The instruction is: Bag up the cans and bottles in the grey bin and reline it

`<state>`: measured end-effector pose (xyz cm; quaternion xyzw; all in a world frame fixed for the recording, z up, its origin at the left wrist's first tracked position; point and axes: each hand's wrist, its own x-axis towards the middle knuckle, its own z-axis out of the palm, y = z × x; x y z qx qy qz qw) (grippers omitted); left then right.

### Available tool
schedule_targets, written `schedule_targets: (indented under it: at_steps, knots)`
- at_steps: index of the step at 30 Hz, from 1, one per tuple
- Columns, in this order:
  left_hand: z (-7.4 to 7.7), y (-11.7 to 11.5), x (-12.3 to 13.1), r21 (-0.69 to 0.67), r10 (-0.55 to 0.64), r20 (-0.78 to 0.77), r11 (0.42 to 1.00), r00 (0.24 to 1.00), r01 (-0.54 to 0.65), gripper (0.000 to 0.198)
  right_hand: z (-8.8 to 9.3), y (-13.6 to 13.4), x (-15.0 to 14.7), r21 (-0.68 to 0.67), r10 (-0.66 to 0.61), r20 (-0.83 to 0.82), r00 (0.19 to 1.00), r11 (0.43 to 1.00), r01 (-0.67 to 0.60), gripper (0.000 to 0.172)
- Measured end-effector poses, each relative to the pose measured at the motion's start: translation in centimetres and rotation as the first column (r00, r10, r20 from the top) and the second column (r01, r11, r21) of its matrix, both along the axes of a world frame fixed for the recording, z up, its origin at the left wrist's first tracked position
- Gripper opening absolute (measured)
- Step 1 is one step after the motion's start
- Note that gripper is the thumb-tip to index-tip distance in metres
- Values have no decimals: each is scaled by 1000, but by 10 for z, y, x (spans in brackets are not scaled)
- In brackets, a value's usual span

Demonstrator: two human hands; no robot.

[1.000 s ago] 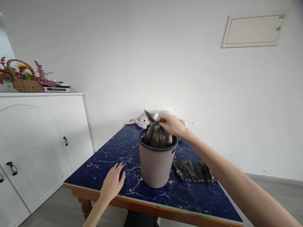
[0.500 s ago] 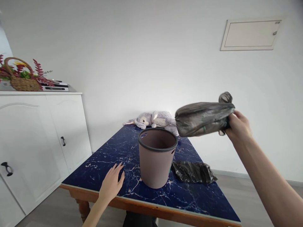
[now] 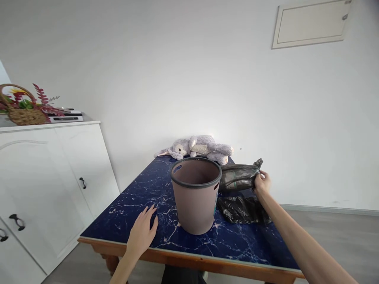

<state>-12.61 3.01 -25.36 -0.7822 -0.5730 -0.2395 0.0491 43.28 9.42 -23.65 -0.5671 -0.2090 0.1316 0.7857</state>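
Observation:
A brownish-grey trash can (image 3: 195,209) with a dark rim stands upright on the blue marbled table (image 3: 133,213). To its right, my right hand (image 3: 262,183) grips the gathered end of a filled black garbage bag (image 3: 239,177), which lies sideways behind the can's right edge. Whether the bag rests on the table I cannot tell. Nearer to me lies a flattened black plastic bag (image 3: 241,210), partly behind my right forearm. My left hand (image 3: 142,228) is open near the table's front edge, fingers spread, left of the can and holding nothing.
A grey plush rabbit (image 3: 201,146) lies at the table's far end against the wall. Left of the table stands a white cabinet (image 3: 59,177) carrying a flower basket (image 3: 26,115) and a white-and-black device (image 3: 66,116). A panel (image 3: 310,24) is set in the wall.
My right hand has brought the filled garbage bag down and leftward from the air to just behind the trash can's right side. My left hand has barely moved.

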Motion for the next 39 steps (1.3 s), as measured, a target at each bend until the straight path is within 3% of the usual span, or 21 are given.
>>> schedule_targets:
  at_steps: [4, 8, 11, 15, 18, 21, 24, 26, 30, 33, 36, 39]
  knots:
    - [0, 0, 1, 11, 0, 6, 1000, 1000, 0, 53, -22, 23, 2, -171, 14, 12, 1000, 985, -12, 37]
    - [1, 1, 2, 1, 9, 1, 1000, 1000, -9, 55, -26, 30, 9, -306, 97, 78, 992, 949, -69, 37]
    - [2, 1, 3, 9, 12, -1, 1000, 1000, -12, 54, -23, 21, 16, -360, 171, 158, 973, 927, -105, 35]
    - [1, 2, 3, 18, 3, 5, 1000, 1000, -3, 54, -14, -6, 14, -349, 187, 359, 914, 935, -54, 44]
    - [-2, 3, 3, 28, 4, 18, 1000, 1000, -4, 52, -9, -29, -5, -297, 231, 576, 784, 953, -63, 53]
    - [-3, 5, 2, 31, 5, 21, 1000, 1000, -6, 51, -13, -46, -31, -303, 319, 748, 582, 944, -129, 58]
    - [-3, 5, 2, 20, 10, 12, 1000, 1000, -10, 52, -22, -50, -46, -388, 380, 861, 339, 921, -46, 55]
    - [-1, 4, 2, 17, 14, 10, 1000, 1000, -14, 52, -26, -47, -48, -418, 401, 879, 257, 908, 12, 53]
    - [1, 3, 3, 23, 11, 9, 1000, 1000, -11, 52, -27, -47, -46, -429, 415, 878, 239, 903, 9, 50]
    - [3, 2, 3, 11, 11, 4, 1000, 1000, -11, 54, -23, -64, -58, -387, 388, 893, 228, 921, -49, 49]
    - [3, 1, 4, 0, 9, 2, 1000, 1000, -9, 55, -23, -97, -84, -318, 361, 878, 314, 931, -182, 41]
    - [1, 2, 4, 4, 3, 3, 1000, 1000, -3, 56, -27, -135, -114, -334, 462, 776, 430, 879, -341, 30]
